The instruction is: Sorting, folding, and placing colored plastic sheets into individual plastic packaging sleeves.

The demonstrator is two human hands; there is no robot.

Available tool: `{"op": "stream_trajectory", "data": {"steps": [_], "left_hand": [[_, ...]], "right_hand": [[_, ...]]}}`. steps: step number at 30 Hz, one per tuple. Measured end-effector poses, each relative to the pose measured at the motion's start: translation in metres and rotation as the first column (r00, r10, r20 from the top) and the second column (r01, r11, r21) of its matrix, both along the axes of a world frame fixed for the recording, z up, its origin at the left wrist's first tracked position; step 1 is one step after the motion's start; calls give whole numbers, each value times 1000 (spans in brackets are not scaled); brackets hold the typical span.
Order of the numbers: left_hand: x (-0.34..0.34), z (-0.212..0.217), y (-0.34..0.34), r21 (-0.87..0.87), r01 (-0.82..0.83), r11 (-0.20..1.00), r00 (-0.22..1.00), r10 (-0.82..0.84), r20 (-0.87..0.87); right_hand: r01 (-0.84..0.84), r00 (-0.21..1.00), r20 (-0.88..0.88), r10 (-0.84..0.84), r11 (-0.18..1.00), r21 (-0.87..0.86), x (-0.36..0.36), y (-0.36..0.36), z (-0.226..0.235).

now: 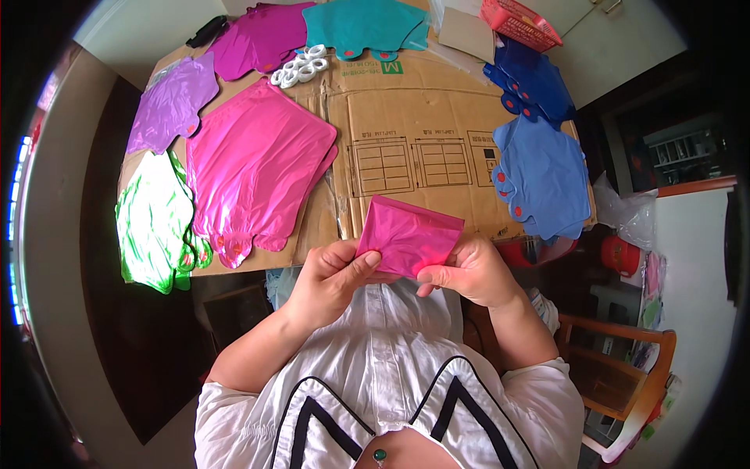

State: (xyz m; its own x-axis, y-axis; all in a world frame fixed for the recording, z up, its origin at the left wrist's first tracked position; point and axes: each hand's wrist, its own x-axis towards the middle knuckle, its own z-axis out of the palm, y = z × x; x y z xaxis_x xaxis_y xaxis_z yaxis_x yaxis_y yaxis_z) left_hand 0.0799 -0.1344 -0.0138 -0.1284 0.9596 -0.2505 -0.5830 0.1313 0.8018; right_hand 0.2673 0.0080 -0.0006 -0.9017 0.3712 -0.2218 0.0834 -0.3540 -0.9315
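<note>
A folded piece of shiny pink foil (410,237), like a flat foil balloon, is held over the near edge of the cardboard. My left hand (332,277) pinches its left lower corner, thumb on top. The right lower corner is gripped by my right hand (473,273), with the thumb in front and the other fingers partly hidden behind. To the left lies a pile of flat pink foil balloons (258,156), with rounded tabs and red dots at the near end. Beside it is a bright green foil pile (156,223).
Cardboard (406,113) covers the table. Around it lie purple (173,102), magenta (262,39), teal (363,27), dark blue (539,78) and light blue (544,180) foil piles. White rings (301,69) and a red basket (519,23) sit far off. A wooden chair (617,359) stands right.
</note>
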Motion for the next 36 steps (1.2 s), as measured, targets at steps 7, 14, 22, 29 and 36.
{"op": "stream_trajectory", "data": {"steps": [7,14,22,29,36], "left_hand": [[1,10,14,25,28,999,944,-19,-331],[5,32,70,7,58,998,998,-58,33],[-77,56,284,144,259,955,164,104,-981],[-119,26,429,-84,430,899,-133,-28,-991],[-125,24,466,-254,498,829,-151,-205,-967]], "right_hand": [[98,995,-9,-97,989,107,-3,11,7],[219,973,-27,-230,877,428,5,46,31],[512,858,-74,-508,834,204,37,150,35],[547,834,-34,-551,818,178,60,179,46],[579,815,-14,-580,811,87,78,189,39]]}}
